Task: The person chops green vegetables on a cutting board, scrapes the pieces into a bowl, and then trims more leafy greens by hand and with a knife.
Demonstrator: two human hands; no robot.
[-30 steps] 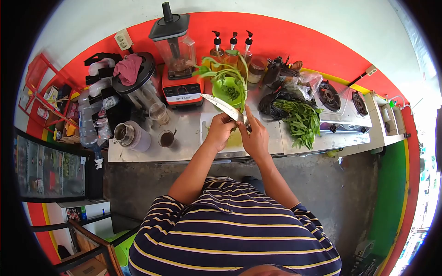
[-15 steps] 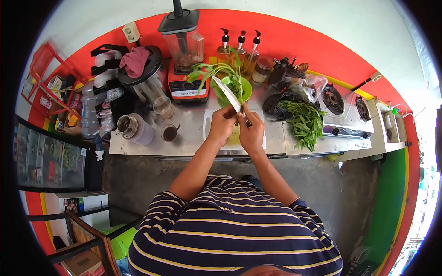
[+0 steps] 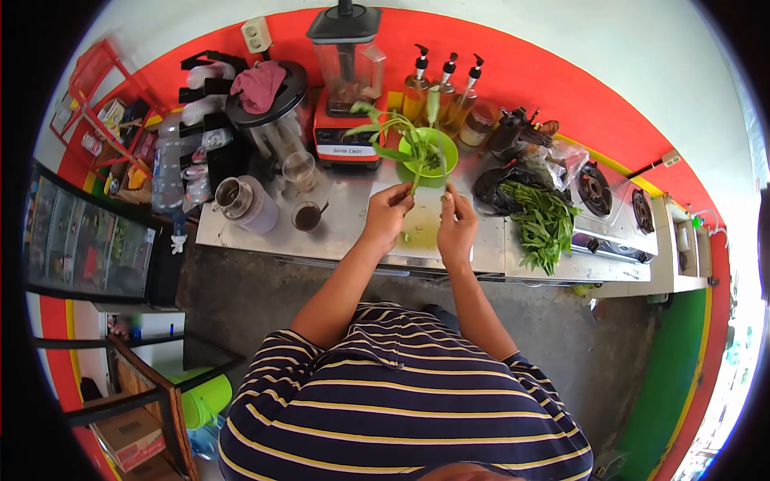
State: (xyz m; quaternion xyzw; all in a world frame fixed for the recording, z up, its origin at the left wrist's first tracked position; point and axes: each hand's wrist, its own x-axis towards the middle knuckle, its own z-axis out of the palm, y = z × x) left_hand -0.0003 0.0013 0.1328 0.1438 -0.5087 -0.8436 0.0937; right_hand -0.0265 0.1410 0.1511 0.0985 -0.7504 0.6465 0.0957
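Note:
My left hand (image 3: 390, 215) is closed round the stem of a leafy green sprig (image 3: 392, 127), whose leaves reach up past the bowl. In my right hand (image 3: 457, 226) is a knife (image 3: 443, 160), its blade pointing up and away from me, slightly apart from the sprig. Beyond both hands stands a lime-green bowl (image 3: 451, 157) with cut greens inside. Under the hands lies a white cutting board (image 3: 379, 232), wet and greenish, with a small green scrap on it.
A pile of leafy greens (image 3: 541, 224) spills from a black bag to the right, before a gas stove (image 3: 609, 216). To the left are a glass of dark drink (image 3: 305, 216), a steel flask (image 3: 247, 205) and a blender (image 3: 346, 132). Pump bottles (image 3: 415, 90) line the wall.
My hands have moved apart. The knife, earlier slanting across the sprig to the left, now stands nearly straight to its right. The whole view has shifted slightly.

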